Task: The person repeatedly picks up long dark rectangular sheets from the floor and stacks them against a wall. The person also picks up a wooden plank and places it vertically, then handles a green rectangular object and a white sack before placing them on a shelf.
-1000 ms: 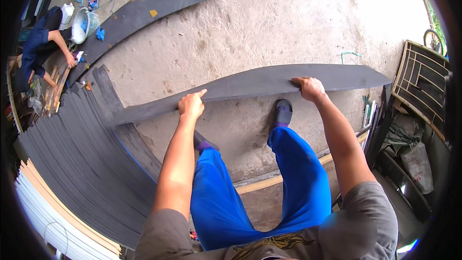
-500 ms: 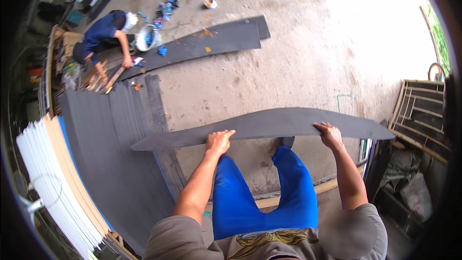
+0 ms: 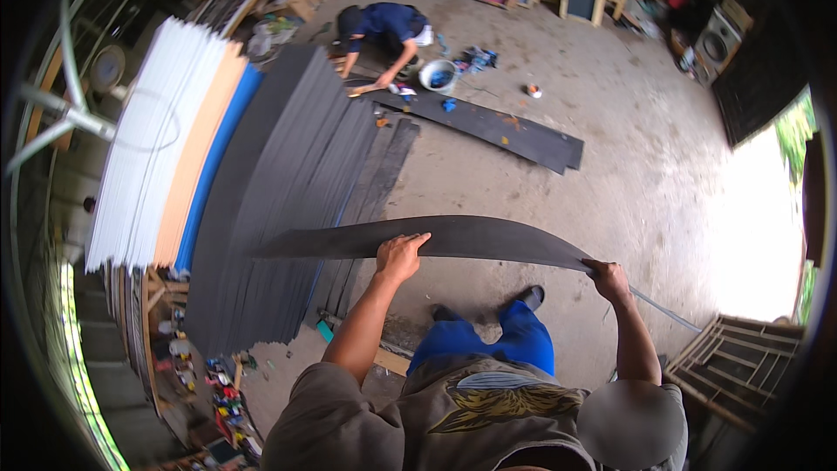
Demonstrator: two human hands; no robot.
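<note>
One dark strip (image 3: 471,235) stretches before me (on my distant feed), my left hand (image 3: 401,258) grasping its near edge, my right hand (image 3: 608,281) gripping its right end.

Bright daylight (image 3: 741,235) came through an opening (image 3: 772,179) at the right, across a stained concrete floor (image 3: 663,139). 1 front-loading washing machine (image 3: 717,44) stood near a dark panel (image 3: 758,87); a slatted frame (image 3: 737,365) sat lower right.
</note>
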